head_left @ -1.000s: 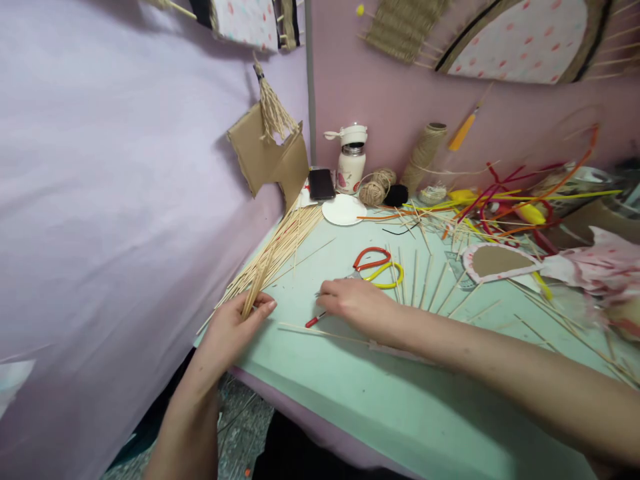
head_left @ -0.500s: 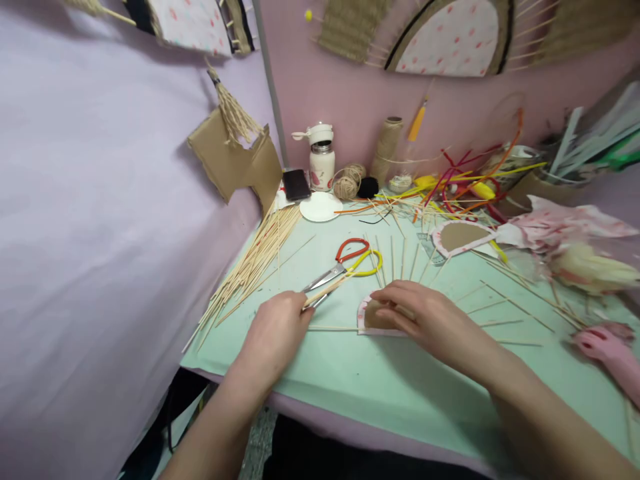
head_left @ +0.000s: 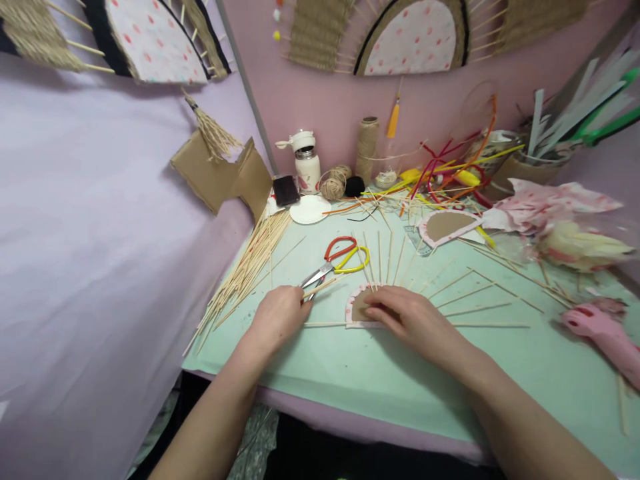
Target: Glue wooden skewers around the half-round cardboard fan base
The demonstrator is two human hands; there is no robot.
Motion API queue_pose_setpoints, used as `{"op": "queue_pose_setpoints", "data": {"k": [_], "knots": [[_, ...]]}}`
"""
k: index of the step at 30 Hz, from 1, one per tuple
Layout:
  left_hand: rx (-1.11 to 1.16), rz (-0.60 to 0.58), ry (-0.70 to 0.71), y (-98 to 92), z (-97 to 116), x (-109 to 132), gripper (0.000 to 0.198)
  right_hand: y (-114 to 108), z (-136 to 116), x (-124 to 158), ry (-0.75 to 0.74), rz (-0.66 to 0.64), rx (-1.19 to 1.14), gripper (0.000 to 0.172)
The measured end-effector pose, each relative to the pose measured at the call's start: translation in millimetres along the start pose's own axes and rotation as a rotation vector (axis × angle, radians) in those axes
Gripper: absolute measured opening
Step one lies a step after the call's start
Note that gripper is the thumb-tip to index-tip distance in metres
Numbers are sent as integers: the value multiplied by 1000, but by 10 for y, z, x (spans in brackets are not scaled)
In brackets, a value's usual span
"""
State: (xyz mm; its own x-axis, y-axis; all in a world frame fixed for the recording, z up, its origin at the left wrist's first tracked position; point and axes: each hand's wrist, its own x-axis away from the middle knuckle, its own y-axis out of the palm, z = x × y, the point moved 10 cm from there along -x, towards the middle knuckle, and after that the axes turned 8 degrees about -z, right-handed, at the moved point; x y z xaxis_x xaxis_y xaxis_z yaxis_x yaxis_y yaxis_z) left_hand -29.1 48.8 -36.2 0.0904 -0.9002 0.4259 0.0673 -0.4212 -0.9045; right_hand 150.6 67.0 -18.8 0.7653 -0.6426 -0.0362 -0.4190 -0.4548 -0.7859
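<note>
sticks [head_left: 324, 287] jut from the left hand [head_left: 277, 313] in the head view, its fingers curled closed round them, tips out of sight. a second ago that hand was by the pile [head_left: 250, 267]; now it is just beside the scissors [head_left: 317, 274], near the card [head_left: 361, 308]. the right hand [head_left: 407, 310] has shifted too, from beside the scissors to over the half-round card, which lies on the table [head_left: 350, 393] with a fan [head_left: 380, 257] of thin rods spread around its curved edge. its fingers are bent; whether they grip anything cannot be told. the work seems to have passed from pile to fan.
</note>
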Motion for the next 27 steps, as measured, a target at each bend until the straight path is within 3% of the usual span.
{"op": "queue_pose_setpoints", "data": {"k": [5,14,27], "knots": [[5,-45,-36,-10,-30,29,28,-44,1,-8,-6,-2,65,20],[36,-39,-10,18,-65,31,29,-533,102,-121,101,67,165,19],[50,-24,12,27,-71,19,30,-500,472,-127,173,115,124,26]]}}
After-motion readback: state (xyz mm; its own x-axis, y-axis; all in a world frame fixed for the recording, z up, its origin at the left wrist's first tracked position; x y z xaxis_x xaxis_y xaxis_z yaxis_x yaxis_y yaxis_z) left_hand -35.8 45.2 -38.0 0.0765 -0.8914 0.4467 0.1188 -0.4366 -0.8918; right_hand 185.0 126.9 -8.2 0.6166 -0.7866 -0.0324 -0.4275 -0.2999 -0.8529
